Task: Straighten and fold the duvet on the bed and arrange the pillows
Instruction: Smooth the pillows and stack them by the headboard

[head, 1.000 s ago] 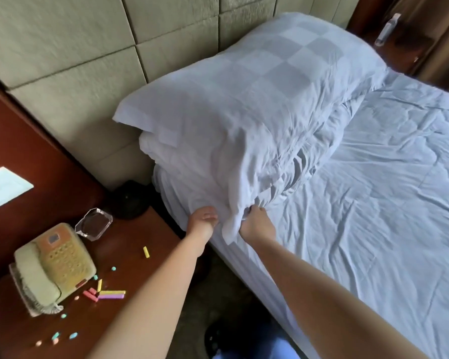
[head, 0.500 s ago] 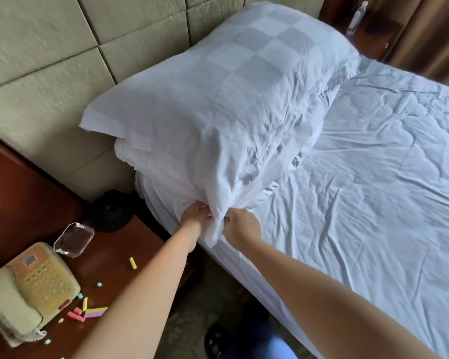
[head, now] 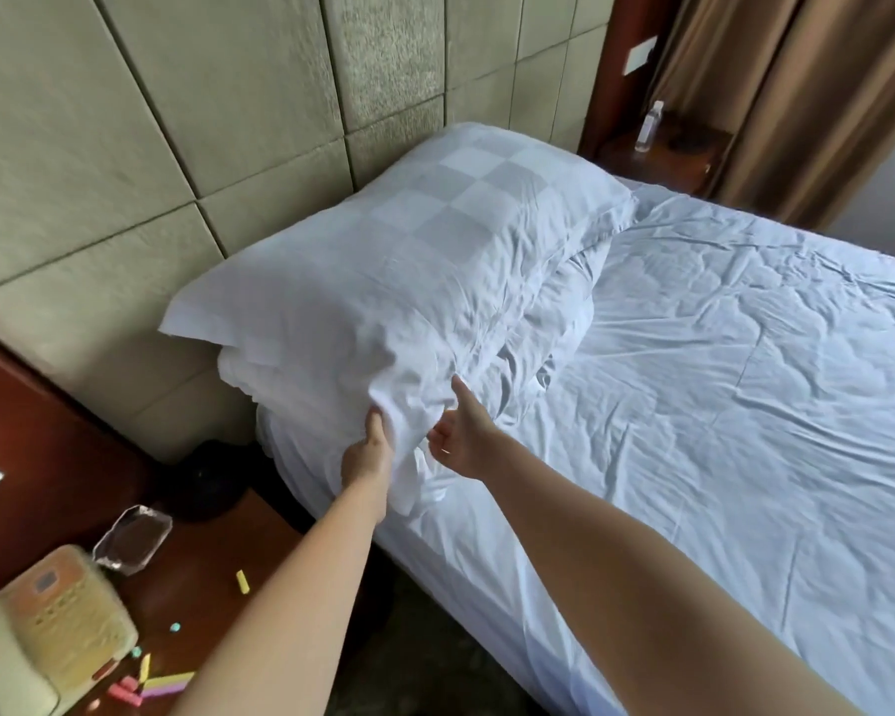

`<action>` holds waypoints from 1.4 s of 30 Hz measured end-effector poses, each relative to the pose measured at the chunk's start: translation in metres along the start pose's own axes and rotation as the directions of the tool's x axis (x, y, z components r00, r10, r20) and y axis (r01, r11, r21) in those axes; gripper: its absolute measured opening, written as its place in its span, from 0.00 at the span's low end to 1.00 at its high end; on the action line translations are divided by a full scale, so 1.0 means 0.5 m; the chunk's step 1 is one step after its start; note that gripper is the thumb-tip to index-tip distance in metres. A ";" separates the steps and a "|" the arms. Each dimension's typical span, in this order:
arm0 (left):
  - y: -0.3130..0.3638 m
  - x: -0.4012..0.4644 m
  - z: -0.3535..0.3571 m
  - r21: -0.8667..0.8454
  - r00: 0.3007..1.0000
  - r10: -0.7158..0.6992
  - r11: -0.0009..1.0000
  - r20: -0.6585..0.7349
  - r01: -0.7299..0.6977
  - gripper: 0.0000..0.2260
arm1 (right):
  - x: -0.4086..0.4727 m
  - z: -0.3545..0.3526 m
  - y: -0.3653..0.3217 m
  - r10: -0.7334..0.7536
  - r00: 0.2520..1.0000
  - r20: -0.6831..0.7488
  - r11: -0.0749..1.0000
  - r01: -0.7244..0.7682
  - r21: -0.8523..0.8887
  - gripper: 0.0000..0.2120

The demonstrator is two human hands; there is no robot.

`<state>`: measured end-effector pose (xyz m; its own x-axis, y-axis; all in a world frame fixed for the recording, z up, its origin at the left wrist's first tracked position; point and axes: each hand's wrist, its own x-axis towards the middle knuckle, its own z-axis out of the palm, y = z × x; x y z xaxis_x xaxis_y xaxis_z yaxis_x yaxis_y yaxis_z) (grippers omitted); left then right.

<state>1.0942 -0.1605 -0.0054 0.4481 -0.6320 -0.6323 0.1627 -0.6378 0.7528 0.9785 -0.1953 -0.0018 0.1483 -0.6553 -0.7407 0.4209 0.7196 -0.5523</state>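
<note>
Creased matt white cloth is seen on the checked pillow (head: 435, 240) and the bed sheet (head: 719, 379). Rough padded fabric covers the headboard (head: 151, 147) at upper left; glossy reddish wood forms the nightstand (head: 202, 571) at lower left.

White checkered pillow (head: 383, 261) stacked atop folded white duvet (head: 549, 323), against headboard

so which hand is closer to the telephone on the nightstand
Left. The left hand grips the pillow's near corner on the side toward the telephone. The right hand is on that corner's far side, over the bed, farther off.
</note>
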 end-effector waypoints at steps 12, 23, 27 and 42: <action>-0.059 -0.044 -0.024 0.167 0.973 0.088 0.985 -0.213 -0.052 0.21 | 0.029 -0.057 0.000 -0.027 1.000 -0.012 0.954 0.022 -0.298 0.09; -0.085 -0.068 0.059 0.048 0.884 -0.054 0.995 -0.464 0.086 0.22 | 0.079 -0.151 -0.130 -0.108 0.993 -0.047 0.803 0.059 -0.594 0.09; -0.095 -0.078 0.093 -0.105 0.839 -0.128 0.991 -0.528 0.086 0.26 | 0.083 -0.153 -0.150 -0.096 0.995 0.016 0.926 0.095 -0.366 0.05; -0.068 -0.036 0.336 -0.370 0.946 -0.274 0.908 -0.171 0.196 0.10 | 0.158 -0.290 -0.191 -0.040 0.998 -0.048 0.880 0.013 -0.474 0.08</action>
<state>0.9331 -0.2015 -0.0504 0.5299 -0.3481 -0.7733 0.5610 -0.5399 0.6275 0.8201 -0.2824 -0.0632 0.0878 -0.6719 -0.7354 -0.0520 0.7341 -0.6770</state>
